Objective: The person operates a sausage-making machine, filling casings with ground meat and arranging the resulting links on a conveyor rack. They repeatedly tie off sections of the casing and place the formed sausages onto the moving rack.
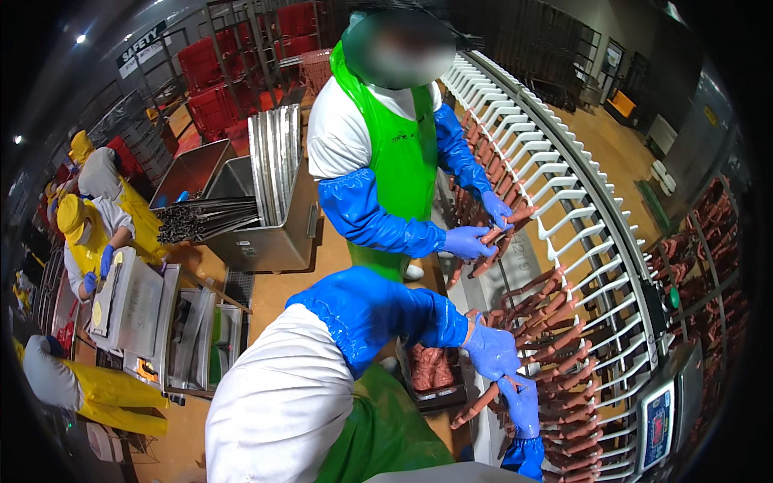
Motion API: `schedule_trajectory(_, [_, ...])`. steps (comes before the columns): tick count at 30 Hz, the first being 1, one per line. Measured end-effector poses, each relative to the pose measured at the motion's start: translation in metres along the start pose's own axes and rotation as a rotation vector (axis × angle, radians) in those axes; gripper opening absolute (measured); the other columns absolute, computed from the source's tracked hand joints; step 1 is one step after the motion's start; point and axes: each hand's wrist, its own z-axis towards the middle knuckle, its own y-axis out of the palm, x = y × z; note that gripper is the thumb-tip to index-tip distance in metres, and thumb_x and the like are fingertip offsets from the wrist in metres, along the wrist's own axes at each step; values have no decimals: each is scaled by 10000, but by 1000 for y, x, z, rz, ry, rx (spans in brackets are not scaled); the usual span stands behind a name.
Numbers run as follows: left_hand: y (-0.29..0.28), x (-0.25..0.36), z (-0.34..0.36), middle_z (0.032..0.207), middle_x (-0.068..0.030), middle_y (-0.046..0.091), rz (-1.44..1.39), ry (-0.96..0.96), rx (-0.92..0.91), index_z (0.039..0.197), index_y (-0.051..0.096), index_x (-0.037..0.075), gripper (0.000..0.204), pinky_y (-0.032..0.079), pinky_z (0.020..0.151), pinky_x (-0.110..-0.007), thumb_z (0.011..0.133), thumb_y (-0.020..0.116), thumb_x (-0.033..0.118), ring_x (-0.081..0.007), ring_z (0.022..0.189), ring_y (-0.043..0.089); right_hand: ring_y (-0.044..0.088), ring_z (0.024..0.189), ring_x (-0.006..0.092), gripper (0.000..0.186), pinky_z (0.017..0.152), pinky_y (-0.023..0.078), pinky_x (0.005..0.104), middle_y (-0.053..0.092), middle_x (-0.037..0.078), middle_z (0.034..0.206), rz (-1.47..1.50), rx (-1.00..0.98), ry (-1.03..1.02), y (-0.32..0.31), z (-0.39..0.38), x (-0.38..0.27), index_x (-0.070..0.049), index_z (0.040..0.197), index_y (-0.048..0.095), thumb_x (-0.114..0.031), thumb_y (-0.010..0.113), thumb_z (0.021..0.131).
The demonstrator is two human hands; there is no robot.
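Note:
My left hand (493,350), in a blue-purple glove, and my right hand (522,402), gloved alike, meet beside the hanging rack. Their fingers are closed at the end of a sausage link (475,406), which sticks out toward the lower left. The gloves hide the exact grip. Strings of reddish sausages (555,346) hang from the white hooks (555,197) of a curved conveyor just to the right. Farther away, a co-worker in a green apron (394,153) holds another sausage (519,216) with both gloved hands (471,241).
A tub of reddish sausages (431,369) sits below my left forearm. At right stands a screen panel (658,425). Left of the co-worker, a steel bin (270,248) carries metal rods (217,221). Several people in yellow aprons (88,237) work at the far left.

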Motion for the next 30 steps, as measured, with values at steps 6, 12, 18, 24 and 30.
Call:
schedule_trajectory(6, [62, -71, 12, 937, -188, 594, -160, 345, 518, 912, 624, 24, 193, 457, 811, -484, 890, 554, 203, -382, 906, 564, 534, 734, 89, 217, 684, 461, 295, 631, 3, 774, -82, 146, 83, 5, -4, -3, 7, 904, 706, -208, 686, 918])
schedule_trajectory(12, [106, -127, 5, 1004, -119, 644, -174, 376, 632, 915, 656, 64, 154, 456, 891, -437, 795, 613, 151, -335, 976, 584, 595, 765, 143, 253, 732, 495, 322, 668, 142, 823, -328, 226, 33, 24, -2, -54, 13, 1083, 689, -198, 634, 955])
schedule_trajectory(18, [82, -137, -38, 1116, -177, 639, -155, 279, 827, 1017, 650, 6, 197, 425, 1032, -412, 871, 601, 130, -337, 1172, 563, 540, 738, 51, 285, 671, 466, 238, 628, -9, 797, -81, 175, 173, 15, -3, -132, 5, 1005, 696, -275, 659, 959])
schedule_trajectory(24, [-23, -45, -43, 835, -38, 588, -1620, 74, -52, 1173, 573, -31, 387, 436, 647, -234, 995, 532, 310, -87, 689, 525, 455, 603, 45, 285, 542, 362, 213, 545, -27, 713, -228, 335, 120, -12, 9, -166, -65, 876, 614, -336, 661, 952])
schedule_trajectory(30, [-54, -71, -39, 854, 7, 606, -1043, 43, 273, 1095, 625, 3, 290, 479, 705, -269, 908, 672, 220, -78, 774, 548, 539, 710, 115, 405, 663, 466, 315, 608, 33, 777, -692, 220, -58, -28, 27, -174, -22, 1040, 682, -398, 725, 894])
